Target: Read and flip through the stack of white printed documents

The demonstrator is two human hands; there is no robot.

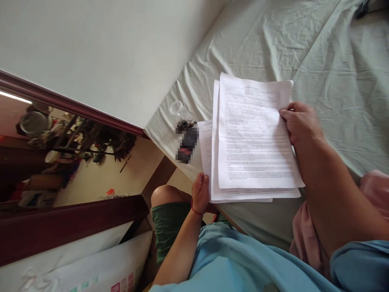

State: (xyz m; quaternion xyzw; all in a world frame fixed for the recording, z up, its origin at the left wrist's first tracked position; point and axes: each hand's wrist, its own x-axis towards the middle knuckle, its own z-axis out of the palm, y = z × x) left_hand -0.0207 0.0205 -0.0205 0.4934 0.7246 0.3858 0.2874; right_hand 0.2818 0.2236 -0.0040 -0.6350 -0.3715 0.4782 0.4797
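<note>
Several printed sheets of paper [257,138] are held up over the bed, the front one a little apart from those behind. My right hand [300,121] pinches the right edge of the front sheet between thumb and fingers. At the lower left corner of the rear sheets [206,154], my left hand [200,191] is closed, thumb on top; a red string circles that wrist. Which sheets each hand grips beyond these, I cannot tell.
A pale green sheet [334,81] covers the bed. Left of the papers lie a clear plastic cup [176,108], small dark items [186,123] and a blurred-out object [187,145]. A white wall [91,52] and a dark red-framed opening [75,109] stand left; a white sack [100,263] sits below.
</note>
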